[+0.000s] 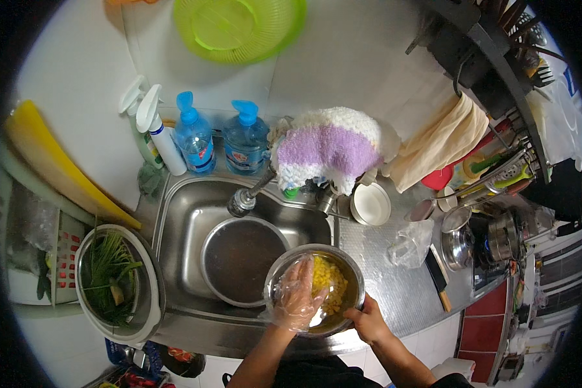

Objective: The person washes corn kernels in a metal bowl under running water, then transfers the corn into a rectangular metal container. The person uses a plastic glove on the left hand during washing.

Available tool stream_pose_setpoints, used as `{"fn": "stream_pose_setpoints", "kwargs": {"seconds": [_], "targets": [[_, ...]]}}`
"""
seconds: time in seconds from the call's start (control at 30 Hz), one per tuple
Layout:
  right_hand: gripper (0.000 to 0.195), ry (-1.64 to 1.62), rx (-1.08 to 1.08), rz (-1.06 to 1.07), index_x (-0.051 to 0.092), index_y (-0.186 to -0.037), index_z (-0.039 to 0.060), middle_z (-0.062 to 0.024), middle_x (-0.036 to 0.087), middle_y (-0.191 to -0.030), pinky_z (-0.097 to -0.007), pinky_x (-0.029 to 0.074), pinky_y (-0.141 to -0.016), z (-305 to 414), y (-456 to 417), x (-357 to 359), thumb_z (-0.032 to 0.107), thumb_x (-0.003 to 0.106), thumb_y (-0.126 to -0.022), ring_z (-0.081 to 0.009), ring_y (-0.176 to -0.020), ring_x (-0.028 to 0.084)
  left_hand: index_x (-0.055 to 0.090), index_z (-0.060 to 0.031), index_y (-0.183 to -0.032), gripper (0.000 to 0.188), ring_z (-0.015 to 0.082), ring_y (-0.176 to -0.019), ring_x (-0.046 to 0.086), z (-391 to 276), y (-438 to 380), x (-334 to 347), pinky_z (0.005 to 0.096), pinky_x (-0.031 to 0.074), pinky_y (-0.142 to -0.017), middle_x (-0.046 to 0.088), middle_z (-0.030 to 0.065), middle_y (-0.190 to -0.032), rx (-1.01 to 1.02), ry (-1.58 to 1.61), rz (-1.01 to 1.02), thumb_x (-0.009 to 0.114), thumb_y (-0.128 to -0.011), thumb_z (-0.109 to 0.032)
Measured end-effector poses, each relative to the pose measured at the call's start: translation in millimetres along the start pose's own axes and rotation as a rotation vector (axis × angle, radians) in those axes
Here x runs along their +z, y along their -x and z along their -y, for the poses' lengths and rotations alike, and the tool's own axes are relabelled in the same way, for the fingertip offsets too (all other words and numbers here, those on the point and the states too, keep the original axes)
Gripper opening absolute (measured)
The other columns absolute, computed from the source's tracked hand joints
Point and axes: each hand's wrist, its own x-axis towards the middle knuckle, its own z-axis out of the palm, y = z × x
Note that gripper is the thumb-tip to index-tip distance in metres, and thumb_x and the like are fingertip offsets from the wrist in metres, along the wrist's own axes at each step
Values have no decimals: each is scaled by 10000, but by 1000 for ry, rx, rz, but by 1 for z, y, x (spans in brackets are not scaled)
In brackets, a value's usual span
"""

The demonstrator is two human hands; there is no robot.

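My left hand [298, 293], in a clear plastic glove, reaches into a stainless steel bowl [356, 271] at the front right of the sink. Its fingers are extended with the thumb apart, and nothing is visible in its grasp. Beside the fingers, yellow corn kernels [331, 279] lie in the bowl, apparently in water. My bare right hand [368, 320] grips the bowl's right rim, thumb on the edge and other fingers mostly hidden behind it. Left of the bowl, a wide metal basin [242, 262] sits inside the sink [184, 233], under the faucet head [241, 202].
A white-rimmed basin [153, 310] with green vegetables [111, 271] stands left of the sink. Blue pump bottles [245, 140] line the back. To the right are a white bowl [371, 204], a plastic bag [412, 245], a cleaver [436, 274] and a pot [504, 237] on the stove.
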Motion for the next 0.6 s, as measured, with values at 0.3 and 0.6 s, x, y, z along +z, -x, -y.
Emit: {"fn": "stream_pose_setpoints", "kwargs": {"seconds": [0.3, 0.6], "targets": [[498, 47, -33, 13, 403, -1184, -21, -108, 552, -1058, -307, 438, -833, -2, 0, -2, -105, 492, -701, -188, -950, 533, 272, 19, -1286, 702, 408, -1130, 344, 7, 0, 6, 457, 252, -974, 356, 257, -1233, 7, 138, -11, 613, -746, -274], [475, 121, -8, -2, 412, -1171, -3, -103, 557, -1008, -298, 493, -719, 4, 2, 1, -106, 463, -710, -186, -885, 556, 278, 18, -1290, 689, 391, -1117, 373, 9, -1, 9, 454, 277, -962, 380, 245, -1215, 32, 127, -41, 617, -742, -226]]}}
